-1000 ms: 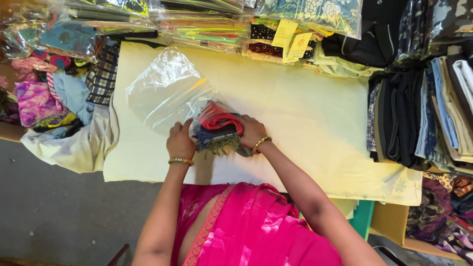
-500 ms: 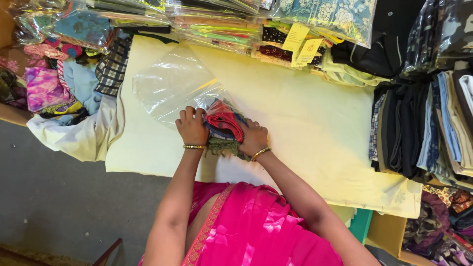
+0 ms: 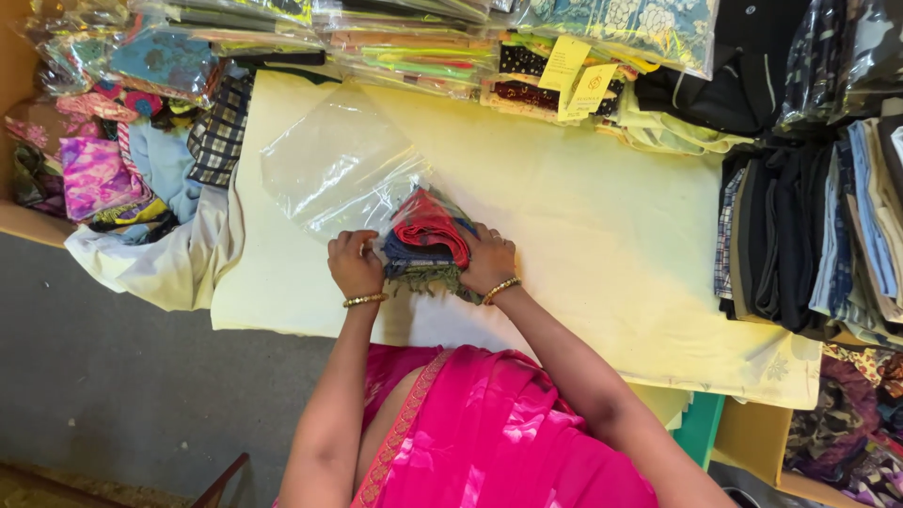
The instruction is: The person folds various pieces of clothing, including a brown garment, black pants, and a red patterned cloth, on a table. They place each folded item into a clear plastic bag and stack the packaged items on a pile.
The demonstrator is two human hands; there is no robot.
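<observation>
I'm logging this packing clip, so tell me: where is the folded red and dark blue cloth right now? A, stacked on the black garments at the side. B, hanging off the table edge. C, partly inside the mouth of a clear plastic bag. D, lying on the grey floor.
C: the folded red and dark blue cloth sits partly inside the mouth of the clear plastic bag, with the left hand and right hand pressed against its sides on the pale yellow table cover.

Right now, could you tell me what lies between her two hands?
In the head view, folded red-and-blue cloth, partly inside a clear bag, lies between the left hand and right hand.
</observation>
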